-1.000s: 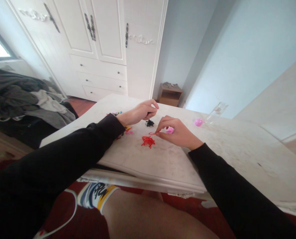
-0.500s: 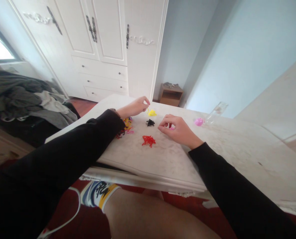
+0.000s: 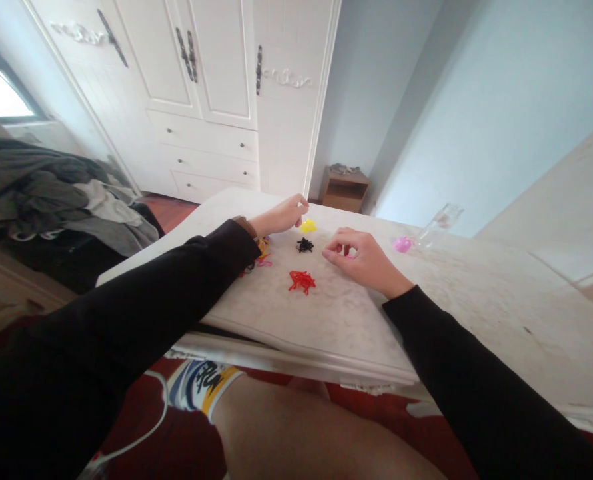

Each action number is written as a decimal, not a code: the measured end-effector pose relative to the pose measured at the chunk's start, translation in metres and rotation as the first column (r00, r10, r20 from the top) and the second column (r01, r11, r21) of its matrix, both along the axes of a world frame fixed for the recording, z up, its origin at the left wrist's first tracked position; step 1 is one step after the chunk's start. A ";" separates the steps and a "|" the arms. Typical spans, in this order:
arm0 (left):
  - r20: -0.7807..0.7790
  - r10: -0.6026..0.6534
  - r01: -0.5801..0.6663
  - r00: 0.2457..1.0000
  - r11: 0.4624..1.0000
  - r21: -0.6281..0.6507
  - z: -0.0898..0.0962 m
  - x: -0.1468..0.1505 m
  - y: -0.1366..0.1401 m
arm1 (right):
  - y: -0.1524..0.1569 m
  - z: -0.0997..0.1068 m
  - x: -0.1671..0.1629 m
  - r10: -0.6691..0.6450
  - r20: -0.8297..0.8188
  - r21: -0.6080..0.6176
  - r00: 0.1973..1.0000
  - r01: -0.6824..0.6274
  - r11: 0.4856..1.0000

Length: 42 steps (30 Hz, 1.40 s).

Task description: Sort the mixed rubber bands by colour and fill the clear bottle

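At the far side of the pale table point(image 3: 346, 327), my left hand point(image 3: 285, 215) is over a small pile of yellow rubber bands point(image 3: 308, 226), index finger and thumb apart. My right hand point(image 3: 360, 259) rests to the right of a black rubber band pile point(image 3: 305, 245), its thumb and fingertips closed together. A bit of pink shows behind its fingers; whether it is held or lies beneath cannot be made out. Nearer to me lies a red rubber band pile point(image 3: 302, 282). My left wrist and sleeve partly cover a mixed-colour heap of bands point(image 3: 263, 253).
On the right, a clear glass container point(image 3: 440, 225) lies tilted beside a pink bundle point(image 3: 403, 244). A white wardrobe point(image 3: 216, 73) and a small wooden cabinet point(image 3: 345, 189) stand beyond the table. Clothes point(image 3: 56, 200) are heaped at the left.
My left index finger and thumb have parted, and the yellow strand seen beneath them no longer shows. My right hand keeps its pose. The whole view has shifted slightly.
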<state>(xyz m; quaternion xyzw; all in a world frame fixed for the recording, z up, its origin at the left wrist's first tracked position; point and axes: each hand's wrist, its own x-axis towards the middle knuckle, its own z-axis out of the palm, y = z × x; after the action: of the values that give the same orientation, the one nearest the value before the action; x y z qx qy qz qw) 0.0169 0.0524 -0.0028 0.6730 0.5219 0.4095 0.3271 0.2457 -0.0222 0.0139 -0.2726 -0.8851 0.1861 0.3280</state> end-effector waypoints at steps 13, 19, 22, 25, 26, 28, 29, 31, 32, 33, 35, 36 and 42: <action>0.522 -0.329 0.511 0.787 0.821 -0.253 0.034 0.017 -0.051 | 0.010 -0.006 0.003 -0.168 -0.143 0.037 0.975 0.175 0.984; 0.579 -0.392 0.618 0.715 0.742 -0.261 0.036 0.035 -0.068 | 0.010 -0.007 0.001 -0.138 -0.131 0.045 0.982 0.145 0.988; 0.596 -0.411 0.639 0.690 0.733 -0.235 0.032 0.041 -0.068 | 0.010 -0.007 0.000 -0.114 -0.131 0.053 0.985 0.122 0.991; 0.604 -0.448 0.668 0.659 0.717 -0.198 0.027 0.044 -0.066 | 0.007 -0.005 -0.003 -0.090 -0.137 0.065 0.987 0.100 0.993; 0.607 -0.463 0.680 0.646 0.711 -0.182 0.026 0.044 -0.066 | 0.006 -0.005 -0.003 -0.083 -0.128 0.065 0.988 0.092 0.994; 0.612 -0.477 0.691 0.631 0.704 -0.165 0.024 0.045 -0.067 | 0.005 -0.004 -0.004 -0.073 -0.102 0.060 0.992 0.080 0.995; 0.614 -0.473 0.690 0.631 0.704 -0.167 0.024 0.045 -0.068 | 0.005 -0.004 -0.004 -0.077 -0.095 0.058 0.992 0.082 0.995; 0.626 -0.449 0.678 0.638 0.713 -0.179 0.023 0.044 -0.068 | 0.005 -0.004 -0.004 -0.101 -0.105 0.054 0.989 0.107 0.993; 0.635 -0.435 0.672 0.639 0.717 -0.185 0.023 0.043 -0.067 | 0.006 -0.005 -0.003 -0.119 -0.118 0.052 0.986 0.126 0.991; 0.644 -0.421 0.668 0.639 0.718 -0.194 0.023 0.042 -0.066 | 0.006 -0.005 -0.003 -0.138 -0.131 0.050 0.982 0.145 0.988; 0.657 -0.395 0.661 0.642 0.720 -0.213 0.021 0.039 -0.062 | 0.007 -0.005 -0.001 -0.165 -0.149 0.043 0.975 0.173 0.984; 0.658 -0.386 0.658 0.647 0.719 -0.224 0.021 0.037 -0.061 | 0.007 -0.005 -0.001 -0.172 -0.159 0.040 0.972 0.180 0.983; 0.614 -0.374 0.603 0.695 0.769 -0.213 0.022 0.023 -0.052 | 0.005 -0.002 -0.001 -0.199 -0.288 0.002 0.937 0.208 0.978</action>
<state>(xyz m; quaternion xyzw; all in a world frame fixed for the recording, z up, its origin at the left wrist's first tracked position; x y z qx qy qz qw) 0.0401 0.0003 0.0188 0.5648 0.2772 0.3610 0.6883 0.2449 -0.0175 0.0115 -0.3277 -0.7982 0.1744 0.4744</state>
